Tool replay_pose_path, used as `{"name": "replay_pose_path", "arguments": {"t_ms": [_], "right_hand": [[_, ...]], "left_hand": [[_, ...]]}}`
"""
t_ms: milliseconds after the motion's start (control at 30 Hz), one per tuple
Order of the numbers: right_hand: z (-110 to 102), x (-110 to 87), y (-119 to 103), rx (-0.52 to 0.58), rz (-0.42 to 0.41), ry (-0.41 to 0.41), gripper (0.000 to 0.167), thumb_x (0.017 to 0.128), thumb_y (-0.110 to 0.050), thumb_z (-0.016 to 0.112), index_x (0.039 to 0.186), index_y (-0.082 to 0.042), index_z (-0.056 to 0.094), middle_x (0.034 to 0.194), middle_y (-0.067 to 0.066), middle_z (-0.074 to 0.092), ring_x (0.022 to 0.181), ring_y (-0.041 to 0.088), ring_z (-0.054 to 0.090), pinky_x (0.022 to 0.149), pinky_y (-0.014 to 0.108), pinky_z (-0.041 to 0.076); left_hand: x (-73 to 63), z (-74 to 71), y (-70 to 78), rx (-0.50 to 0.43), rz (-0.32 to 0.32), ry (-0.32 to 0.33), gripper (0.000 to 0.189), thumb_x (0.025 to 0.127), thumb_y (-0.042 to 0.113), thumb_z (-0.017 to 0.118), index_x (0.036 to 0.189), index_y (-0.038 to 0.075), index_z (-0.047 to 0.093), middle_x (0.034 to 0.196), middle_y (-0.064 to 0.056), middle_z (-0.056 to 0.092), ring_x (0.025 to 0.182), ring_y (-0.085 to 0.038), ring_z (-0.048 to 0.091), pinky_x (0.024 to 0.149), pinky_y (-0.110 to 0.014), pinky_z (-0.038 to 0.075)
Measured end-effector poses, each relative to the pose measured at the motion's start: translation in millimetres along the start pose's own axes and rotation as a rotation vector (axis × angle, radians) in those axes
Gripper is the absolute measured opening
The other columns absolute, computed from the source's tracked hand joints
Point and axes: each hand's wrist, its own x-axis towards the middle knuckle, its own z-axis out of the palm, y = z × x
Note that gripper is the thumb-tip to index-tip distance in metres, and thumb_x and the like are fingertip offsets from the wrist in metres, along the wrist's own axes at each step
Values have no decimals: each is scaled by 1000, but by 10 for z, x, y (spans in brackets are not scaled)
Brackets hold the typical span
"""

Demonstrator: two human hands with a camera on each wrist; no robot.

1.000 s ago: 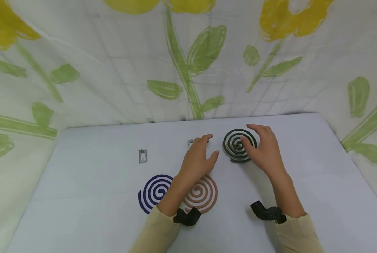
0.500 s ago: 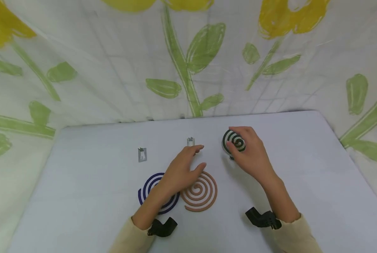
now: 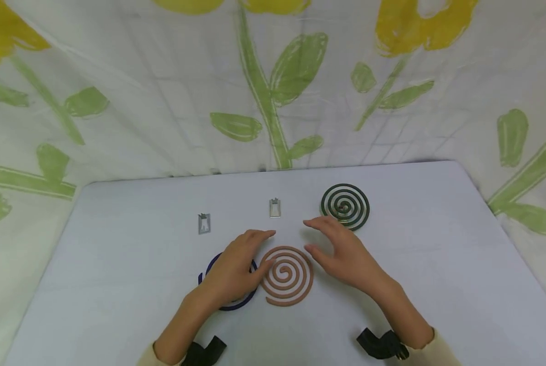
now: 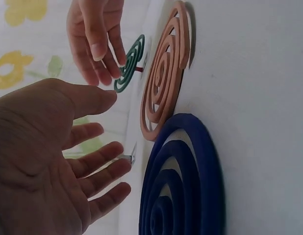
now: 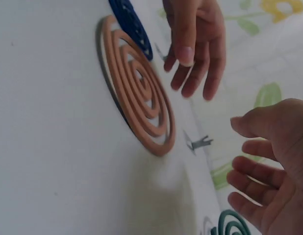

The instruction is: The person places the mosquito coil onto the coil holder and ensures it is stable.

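Three flat mosquito coils are in the head view. The blue coil (image 3: 253,291) lies on the table, partly hidden under my left hand (image 3: 234,267), which hovers with loosely bent fingers and holds nothing. Beside it, the orange-brown coil (image 3: 283,272) lies flat, between the two hands. At the back right the green coil (image 3: 343,207) sits raised off the table; a small red piece (image 4: 138,69) shows beneath it in the left wrist view. My right hand (image 3: 346,256) hangs in front of the green coil, fingers apart, nothing in its grasp.
Two small metal coil stands, one at left (image 3: 204,223) and one at middle (image 3: 275,208), lie behind the coils on the white table (image 3: 117,279). A flower-printed cloth (image 3: 172,101) hangs beyond the table's back edge. Both wrists carry black cameras (image 3: 383,344).
My right hand reached over the green coil, then drew back toward me and left. My left hand moved back and left, uncovering the middle stand and the orange-brown coil.
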Motion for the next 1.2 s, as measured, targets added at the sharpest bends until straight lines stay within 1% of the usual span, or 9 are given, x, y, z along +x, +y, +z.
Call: {"name": "replay_pose_path", "arguments": {"t_ms": [233,400,500,600,700,800,900,1033,1200], "right_hand": [[48,-95,-39,12,-50,-56,52,96,-20,79,144,-10,62,139,5,69,133,22,64,112,50,54],[101,-163,-52,-15,-69,-100,54,95,-24,80,144,-11,62,142,2,67,136,22,63,113,49,53],[116,-197,-42,-54,-68,-125,58,93,-27,82,146,-13,61,145,0,65,138,22,62,115,48,53],[123,-228,-26,-81,-72,-150,63,91,-29,85,146,-13,61,147,1,64,140,23,60,116,49,51],[131,-238,-19,-93,-90,-178,65,90,-32,86,146,-11,60,149,2,62,142,25,58,118,50,50],[129,-235,-22,-99,-106,-207,68,89,-34,87,147,-11,60,152,3,60,145,26,55,120,50,48],[131,-238,-29,-103,-107,-235,73,87,-39,87,149,-11,59,154,3,58,148,27,53,121,51,47],[141,-251,-35,-102,-101,-263,81,87,-45,87,152,-11,55,157,4,55,152,28,49,123,52,45],[167,-258,-18,-91,-105,-273,86,84,-46,89,154,-10,53,160,3,53,154,30,46,123,54,44]], "left_hand": [[-104,23,15,148,49,41,60,98,30,76,152,12,56,144,-9,64,135,-30,61,118,-53,49],[-197,20,-8,194,56,50,62,96,32,79,150,11,58,142,-8,66,134,-29,62,118,-52,49],[-225,19,-11,209,66,36,65,95,36,80,150,11,58,143,-7,65,137,-29,61,118,-51,49],[-236,24,0,202,82,21,67,94,40,80,150,10,58,145,-8,64,140,-29,58,120,-51,47],[-245,38,17,200,93,28,67,93,40,81,148,9,59,146,-8,64,142,-29,57,120,-51,46],[-257,63,38,218,104,40,66,92,39,81,146,8,60,145,-10,64,143,-30,57,121,-51,46],[-276,85,56,234,107,36,68,92,41,81,146,6,60,145,-10,64,143,-31,57,121,-51,46],[-284,109,72,236,104,10,73,91,44,81,148,6,57,147,-11,62,143,-31,56,123,-51,45],[-282,126,73,250,98,-31,83,90,47,82,153,5,50,151,-11,59,146,-30,53,125,-50,42]]}}
